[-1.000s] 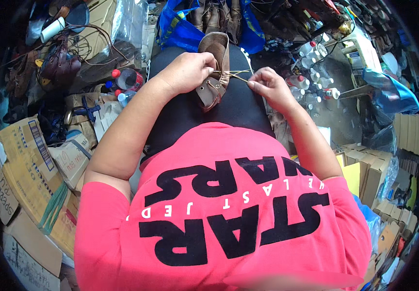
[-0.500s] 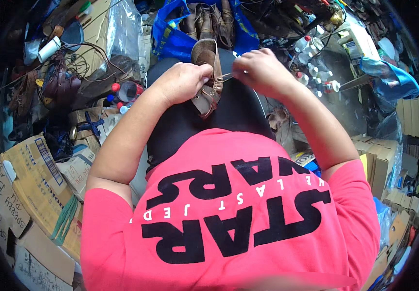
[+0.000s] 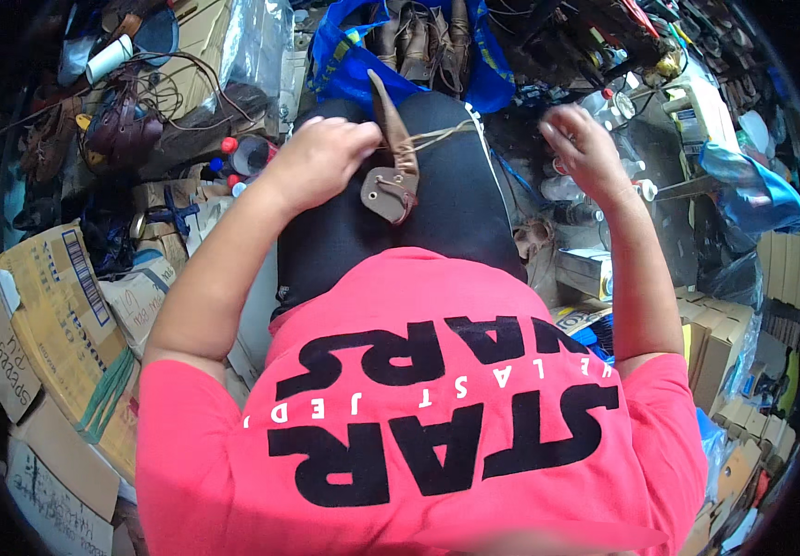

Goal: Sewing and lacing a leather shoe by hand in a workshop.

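A brown leather shoe upper (image 3: 391, 183) with eyelets and a rounded, paler end stands over my dark-trousered lap. My left hand (image 3: 321, 162) is beside its left edge with the fingers pinched together; what they hold, if anything, is hidden. Light tan strands of lace or thread (image 3: 442, 135) stretch from the upper's right edge toward the right. Farther right, my right hand (image 3: 585, 148) is raised with its fingers curled. The strands fade against the dark background before reaching it, so what it grips cannot be made out.
Beyond my knees, a blue bag (image 3: 340, 67) holds several brown shoes (image 3: 419, 51). Plastic bottles (image 3: 567, 190) stand to the right near a blue cloth (image 3: 743, 190). On the left are cardboard boxes (image 3: 62, 306), cords and dark leather pieces (image 3: 126, 130).
My right hand has swung away to the right from the shoe upper, and the strands have stretched out. My left hand has shifted slightly left, and the upper has turned more edge-on.
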Available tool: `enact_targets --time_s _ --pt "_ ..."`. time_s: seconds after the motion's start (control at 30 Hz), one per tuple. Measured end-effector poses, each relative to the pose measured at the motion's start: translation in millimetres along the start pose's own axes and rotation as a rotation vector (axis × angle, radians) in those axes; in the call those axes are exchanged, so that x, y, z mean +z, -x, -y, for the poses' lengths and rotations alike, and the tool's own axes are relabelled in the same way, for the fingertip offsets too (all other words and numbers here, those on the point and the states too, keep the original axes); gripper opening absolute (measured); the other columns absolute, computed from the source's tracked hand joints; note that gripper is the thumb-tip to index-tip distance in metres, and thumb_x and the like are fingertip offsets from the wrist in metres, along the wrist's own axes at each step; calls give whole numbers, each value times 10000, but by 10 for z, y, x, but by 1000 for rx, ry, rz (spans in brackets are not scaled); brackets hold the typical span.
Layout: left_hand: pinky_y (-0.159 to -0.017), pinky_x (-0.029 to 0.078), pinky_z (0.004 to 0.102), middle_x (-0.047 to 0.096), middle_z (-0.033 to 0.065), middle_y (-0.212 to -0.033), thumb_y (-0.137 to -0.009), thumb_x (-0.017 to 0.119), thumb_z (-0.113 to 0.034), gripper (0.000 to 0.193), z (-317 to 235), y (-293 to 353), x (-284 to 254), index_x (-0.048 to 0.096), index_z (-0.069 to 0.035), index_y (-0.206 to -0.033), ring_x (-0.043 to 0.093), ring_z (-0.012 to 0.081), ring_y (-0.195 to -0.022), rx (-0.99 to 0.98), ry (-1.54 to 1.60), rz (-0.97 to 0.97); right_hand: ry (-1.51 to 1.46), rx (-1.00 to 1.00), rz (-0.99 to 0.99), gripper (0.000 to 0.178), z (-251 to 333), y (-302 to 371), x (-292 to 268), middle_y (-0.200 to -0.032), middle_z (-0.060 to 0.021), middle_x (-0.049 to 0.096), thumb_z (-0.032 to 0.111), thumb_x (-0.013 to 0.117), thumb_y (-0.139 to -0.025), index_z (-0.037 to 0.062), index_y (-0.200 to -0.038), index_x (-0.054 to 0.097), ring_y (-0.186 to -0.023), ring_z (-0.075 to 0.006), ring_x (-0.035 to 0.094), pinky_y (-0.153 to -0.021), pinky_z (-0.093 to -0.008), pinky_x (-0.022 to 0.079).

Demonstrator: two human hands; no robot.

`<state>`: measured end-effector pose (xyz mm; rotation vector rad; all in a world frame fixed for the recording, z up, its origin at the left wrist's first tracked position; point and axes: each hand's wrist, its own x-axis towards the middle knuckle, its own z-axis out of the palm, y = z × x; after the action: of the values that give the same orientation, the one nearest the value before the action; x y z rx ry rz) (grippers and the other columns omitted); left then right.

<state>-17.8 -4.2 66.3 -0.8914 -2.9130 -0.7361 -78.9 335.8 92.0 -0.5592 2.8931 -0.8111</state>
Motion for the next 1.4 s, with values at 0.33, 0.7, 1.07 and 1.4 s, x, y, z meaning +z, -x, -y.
enact_targets --time_s 0.33,0.7,1.07,1.4 --pt "-740 476 458 631 167 -842 -834 559 -71 96 -103 -338 206 551 -50 -927 604 371 -856 -10 70 55 502 -590 215 180 820 -173 429 -856 -59 648 290 596 -854 120 -900 631 -862 -240 637 -776 -378 420" --pt "-758 442 428 612 136 -831 -776 558 -23 151 373 411 -130 577 -68 -919 595 338 -853 -122 -89 -77 313 -475 234 52 215 -183 493 -740 -42 653 125 599 -805 151 -849 608 -784 -246 641 -823 -379 402" --pt "-665 469 264 607 48 -793 -949 571 -233 183 -272 73 -530 595 -54 -920 557 124 -696 -27 1579 -433 -1424 -4 194 216 556 -342 959 -898 -64 648 256 566 -956 45 -998 576 -835 -157 613 -830 -327 478" --pt "-665 465 296 592 65 -761 -888 639 -184 181 183 904 -555 602 -13 -843 567 157 -700 -395 208 -359 -1906 307 -342 289 -20 -381 212 -694 19 432 348 428 -1000 127 -822 480 -634 -109 460 -833 -375 427"
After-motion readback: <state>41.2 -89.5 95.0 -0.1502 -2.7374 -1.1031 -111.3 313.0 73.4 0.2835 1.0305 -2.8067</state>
